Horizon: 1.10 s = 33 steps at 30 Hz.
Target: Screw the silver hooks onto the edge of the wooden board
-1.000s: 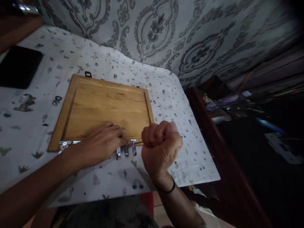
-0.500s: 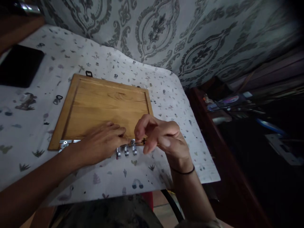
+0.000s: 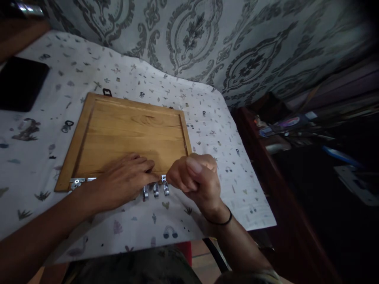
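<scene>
Right hand just curled from loose fingers back into a fist by the metal fitting, so probably a fresh grip, but whatever's inside is hidden. Left hand sits half-curled over the near edge of the wooden panel on the desk; can't tell if it's pinching anything.
</scene>
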### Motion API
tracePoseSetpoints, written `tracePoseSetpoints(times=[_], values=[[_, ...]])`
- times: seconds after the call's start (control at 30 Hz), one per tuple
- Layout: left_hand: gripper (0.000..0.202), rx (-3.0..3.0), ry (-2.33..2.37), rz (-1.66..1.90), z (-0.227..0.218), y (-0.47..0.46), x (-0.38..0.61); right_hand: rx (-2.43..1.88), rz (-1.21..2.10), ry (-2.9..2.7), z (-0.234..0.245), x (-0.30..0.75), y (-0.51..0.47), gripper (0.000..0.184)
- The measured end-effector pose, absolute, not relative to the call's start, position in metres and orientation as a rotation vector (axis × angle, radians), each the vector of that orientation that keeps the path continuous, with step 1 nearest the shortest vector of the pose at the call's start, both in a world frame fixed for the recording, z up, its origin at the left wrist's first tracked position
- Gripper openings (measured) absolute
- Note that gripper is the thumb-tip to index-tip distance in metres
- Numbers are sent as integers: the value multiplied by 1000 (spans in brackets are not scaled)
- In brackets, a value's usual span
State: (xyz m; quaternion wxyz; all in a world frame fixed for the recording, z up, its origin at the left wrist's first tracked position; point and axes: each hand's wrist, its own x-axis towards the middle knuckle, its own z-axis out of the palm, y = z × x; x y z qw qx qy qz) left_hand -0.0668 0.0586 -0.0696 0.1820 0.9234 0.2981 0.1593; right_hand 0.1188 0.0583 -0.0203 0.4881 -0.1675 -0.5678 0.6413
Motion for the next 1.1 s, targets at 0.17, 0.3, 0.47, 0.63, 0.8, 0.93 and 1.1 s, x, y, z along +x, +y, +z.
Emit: tracePoseSetpoints(times=[0.17, 0.3, 0.47, 0.63, 0.8, 0.93, 1.1], values=[[30, 2623, 844, 419, -76, 58, -69, -701, 1055, -1110, -21, 97, 38, 59], [37, 2665, 851, 432, -80, 58, -70, -832, 854, -966, -19, 87, 39, 65], [30, 2590, 869, 348, -73, 60, -67, -800, 1024, -1067, -9, 100, 46, 69], [31, 2593, 860, 373, -70, 60, -66, -786, 958, -1019, 0, 114, 46, 64], [28, 2591, 865, 376, -72, 60, -66, -804, 1005, -993, -7, 110, 50, 64], [33, 2612, 857, 354, -73, 61, -67, -753, 1042, -988, -14, 106, 53, 62], [32, 2612, 860, 326, -71, 61, -66, -726, 1060, -971, -16, 106, 54, 62]])
